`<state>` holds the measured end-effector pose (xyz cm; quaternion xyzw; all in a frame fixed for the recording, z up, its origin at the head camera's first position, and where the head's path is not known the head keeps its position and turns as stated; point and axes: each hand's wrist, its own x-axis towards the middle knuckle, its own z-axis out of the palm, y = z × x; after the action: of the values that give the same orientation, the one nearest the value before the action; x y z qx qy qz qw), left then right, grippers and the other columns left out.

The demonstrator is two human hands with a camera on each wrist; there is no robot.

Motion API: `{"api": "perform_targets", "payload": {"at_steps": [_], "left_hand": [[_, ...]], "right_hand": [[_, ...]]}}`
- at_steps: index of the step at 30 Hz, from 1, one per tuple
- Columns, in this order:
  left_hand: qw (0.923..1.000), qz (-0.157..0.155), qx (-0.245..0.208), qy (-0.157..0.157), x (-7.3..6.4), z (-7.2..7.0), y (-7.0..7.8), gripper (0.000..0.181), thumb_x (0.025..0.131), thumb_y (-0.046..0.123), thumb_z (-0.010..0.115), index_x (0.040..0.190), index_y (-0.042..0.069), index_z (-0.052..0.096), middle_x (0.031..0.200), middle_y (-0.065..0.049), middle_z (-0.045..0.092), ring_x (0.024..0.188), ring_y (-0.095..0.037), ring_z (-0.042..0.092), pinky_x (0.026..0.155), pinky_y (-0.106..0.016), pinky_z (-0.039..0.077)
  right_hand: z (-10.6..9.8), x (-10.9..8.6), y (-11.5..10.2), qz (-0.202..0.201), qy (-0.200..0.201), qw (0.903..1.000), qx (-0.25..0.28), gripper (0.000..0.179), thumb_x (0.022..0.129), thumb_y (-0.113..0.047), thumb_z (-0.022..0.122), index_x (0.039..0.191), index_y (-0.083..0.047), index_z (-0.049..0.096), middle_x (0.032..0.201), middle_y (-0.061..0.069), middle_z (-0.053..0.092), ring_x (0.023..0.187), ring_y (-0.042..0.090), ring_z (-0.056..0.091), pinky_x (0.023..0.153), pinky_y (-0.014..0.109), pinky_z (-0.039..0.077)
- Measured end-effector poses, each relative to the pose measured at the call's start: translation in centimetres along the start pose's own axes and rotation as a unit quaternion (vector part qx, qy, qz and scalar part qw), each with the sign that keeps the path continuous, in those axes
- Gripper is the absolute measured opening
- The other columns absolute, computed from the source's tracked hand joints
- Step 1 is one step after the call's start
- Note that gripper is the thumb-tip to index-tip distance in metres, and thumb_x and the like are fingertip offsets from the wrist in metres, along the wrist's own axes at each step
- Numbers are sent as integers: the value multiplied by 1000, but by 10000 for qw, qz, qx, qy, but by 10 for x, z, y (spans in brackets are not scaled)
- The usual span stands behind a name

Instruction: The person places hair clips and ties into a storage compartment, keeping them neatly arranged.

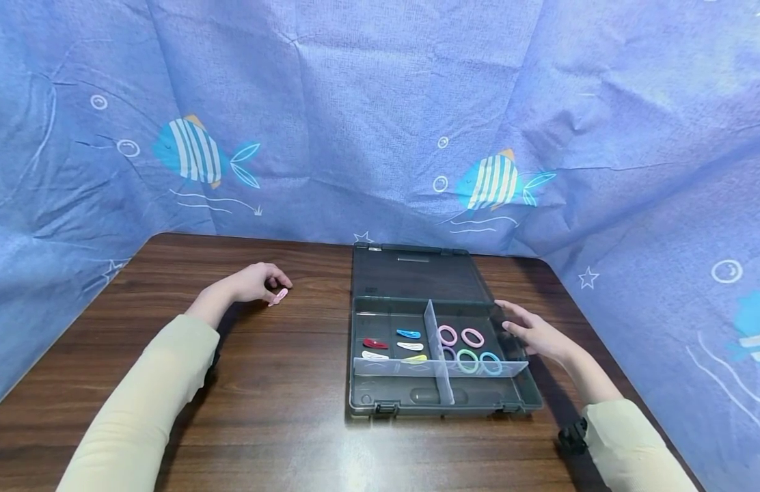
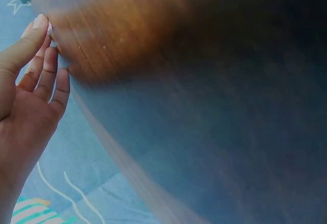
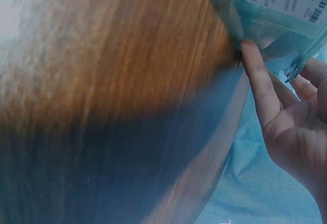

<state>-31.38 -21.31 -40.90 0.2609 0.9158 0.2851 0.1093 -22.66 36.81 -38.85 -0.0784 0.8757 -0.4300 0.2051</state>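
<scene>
At the left of the table, my left hand pinches a pink hair clip between thumb and index finger, close to the tabletop. In the left wrist view the other fingers of the left hand are loosely bent. A dark translucent storage box lies with its lid folded back. My right hand holds the box's right side wall, thumb over the rim and fingers along the outside. The right wrist view has the right hand against the box wall, a fingertip near the table.
Several coloured hair clips lie in the box's left compartment, with several hair ties in the right one. Clear dividers separate the compartments. The open lid lies behind. A blue fish-print cloth hangs around the wooden table.
</scene>
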Motion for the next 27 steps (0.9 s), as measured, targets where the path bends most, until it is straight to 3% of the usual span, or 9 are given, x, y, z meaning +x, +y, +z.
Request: {"api": "perform_targets", "payload": {"at_steps": [8, 16, 27], "left_hand": [[10000, 57, 42, 63, 2, 2, -1, 25, 76, -2, 72, 100, 6, 70, 99, -8, 61, 90, -23, 54, 78, -34, 45], [9965, -5, -810, -213, 3, 5, 0, 12, 82, -5, 66, 93, -2, 64, 75, -8, 61, 62, -15, 55, 57, -26, 47], [9991, -79, -391, -167, 2, 5, 4, 4, 83, 8, 70, 85, 5, 67, 75, -3, 62, 68, -13, 54, 63, -26, 46]], "right_hand": [[0, 0, 1, -7, 9, 10000, 44, 59, 101, -26, 43, 152, -17, 14, 150, 30, 17, 130, 52, 30, 82, 60, 47], [0, 0, 2, -24, 8, 10000, 61, 59, 101, -26, 43, 151, -17, 14, 150, 30, 16, 130, 52, 30, 81, 60, 47], [0, -1, 0, 10, 10, 10000, 61, 58, 101, -25, 43, 152, -16, 14, 150, 30, 16, 131, 52, 29, 82, 62, 46]]}}
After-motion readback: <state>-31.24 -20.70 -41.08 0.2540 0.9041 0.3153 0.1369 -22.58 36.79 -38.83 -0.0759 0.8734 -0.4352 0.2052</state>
